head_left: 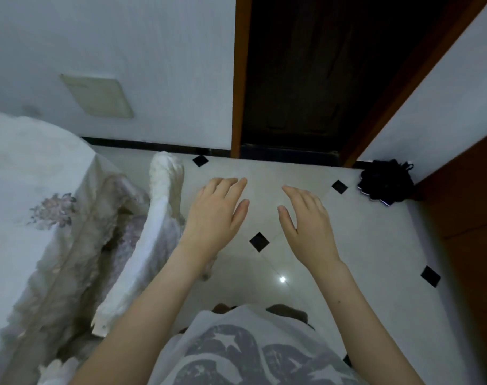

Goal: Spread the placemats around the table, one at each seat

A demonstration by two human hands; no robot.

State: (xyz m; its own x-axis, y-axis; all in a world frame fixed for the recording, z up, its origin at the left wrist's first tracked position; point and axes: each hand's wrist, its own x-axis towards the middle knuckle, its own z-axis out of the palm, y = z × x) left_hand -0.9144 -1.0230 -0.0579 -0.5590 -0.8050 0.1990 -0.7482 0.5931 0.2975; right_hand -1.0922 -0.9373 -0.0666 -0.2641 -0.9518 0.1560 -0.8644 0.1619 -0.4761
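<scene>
Left hand (218, 211): held palm down above the tiled floor (306, 273), fingers extended and loosely together, grasping nothing.
Right hand (307, 222): beside the left hand and apart from it, palm down, fingers extended, likewise empty.
Table (23, 173): left of both hands; covered by a pale tablecloth (53, 207) bearing a faded floral print, its lace edge hanging toward the floor.
Chair (153, 226): white fabric-covered back, between the table and the left hand, its top just beside the left wrist.
Placemats: none can be made out on the visible part of the table or in either hand.
Doorway (298, 76): dark opening with a brown wooden frame, beyond the hands.
Black object (385, 182): crumpled heap on the floor against the wall, right of the right hand; its kind cannot be told.
Shirt (236, 351): pale with a grey pattern, below the forearms at the lower edge.
</scene>
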